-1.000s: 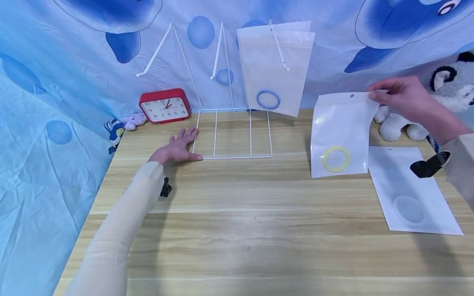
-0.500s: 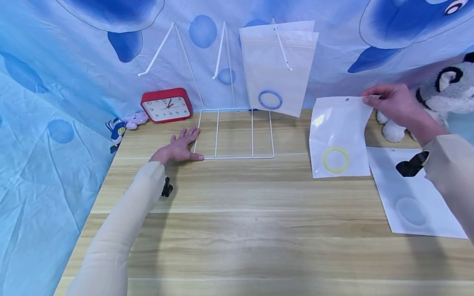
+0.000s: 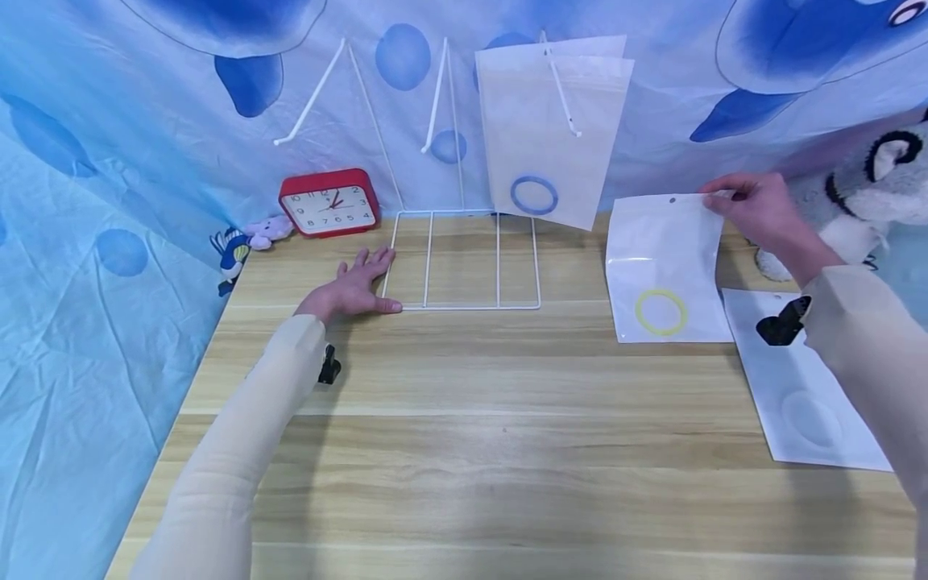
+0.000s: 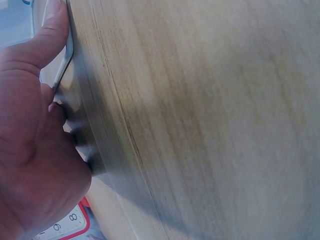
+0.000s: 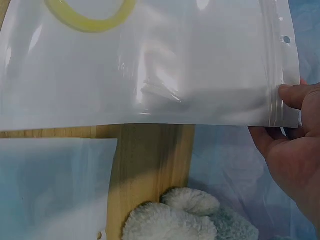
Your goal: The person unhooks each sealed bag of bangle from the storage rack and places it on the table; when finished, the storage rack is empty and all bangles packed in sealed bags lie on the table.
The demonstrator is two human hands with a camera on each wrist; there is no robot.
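My right hand (image 3: 757, 211) pinches the top right corner of a white zip bag (image 3: 663, 242) between thumb and fingers. Near its bottom shows a yellow ring (image 5: 92, 26); its zip strip and hang hole face the right wrist camera. On the left, my left hand (image 3: 355, 288) rests spread on the front left corner of a white wire display rack (image 3: 471, 308), its thumb lying along the front bar. White bags (image 3: 551, 137) hang from the rack's right hook, the front one bearing a blue ring (image 3: 554, 196). The rack's other two hooks hold nothing.
Another white bag (image 3: 805, 403) lies flat at right, partly under my right sleeve. A grey plush toy (image 3: 888, 177) sits behind that arm. Beyond my left hand stand a red clock (image 3: 329, 201) and small plush toys (image 3: 268, 232). A blue printed cloth (image 3: 652, 105) closes off the back.
My right hand has moved left and slightly down in the head view, carrying the upper part of the yellow-ring bag with it. My left hand stays on the rack corner.
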